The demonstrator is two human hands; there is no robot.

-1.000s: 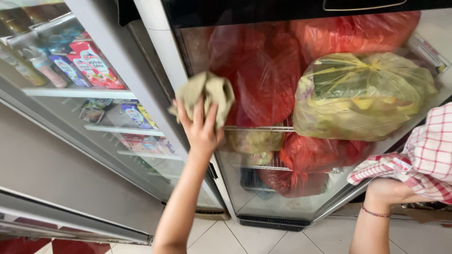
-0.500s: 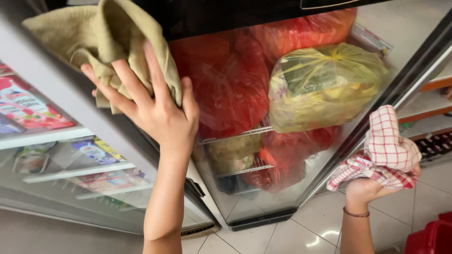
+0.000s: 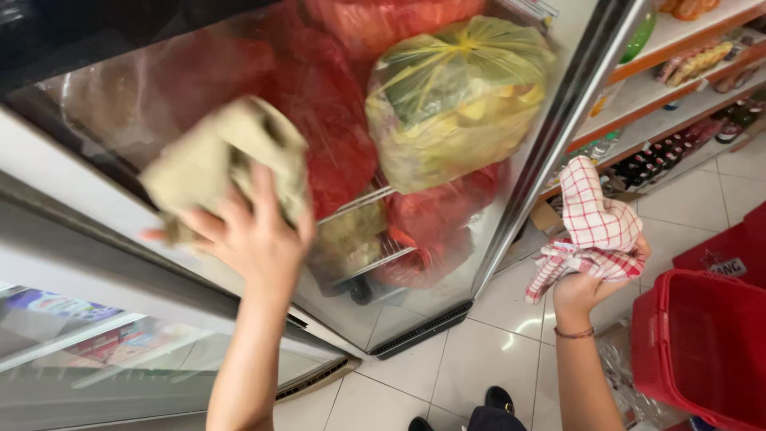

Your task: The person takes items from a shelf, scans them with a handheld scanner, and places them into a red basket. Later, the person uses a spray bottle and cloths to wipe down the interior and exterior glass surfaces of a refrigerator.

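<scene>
My left hand (image 3: 254,239) presses a crumpled beige cloth (image 3: 225,164) flat against the glass door (image 3: 447,303) of an upright fridge. The hand and cloth are blurred. My right hand (image 3: 594,275) hangs lower at the right, away from the fridge, shut on a bunched red-and-white checked cloth (image 3: 594,223). Behind the glass sit red plastic bags (image 3: 327,136) and a yellow-green plastic bag (image 3: 455,100) on wire shelves.
A second glass-door fridge (image 3: 96,343) with packaged goods stands at the left. Red plastic baskets (image 3: 702,343) sit on the white tiled floor (image 3: 471,367) at the lower right. Store shelves with bottles (image 3: 678,72) run along the upper right. A dark shoe tip (image 3: 499,399) shows at the bottom.
My left hand has slid the beige cloth across the glass, from the door's left frame towards its middle. The view has shifted right, and the red baskets have come into sight.
</scene>
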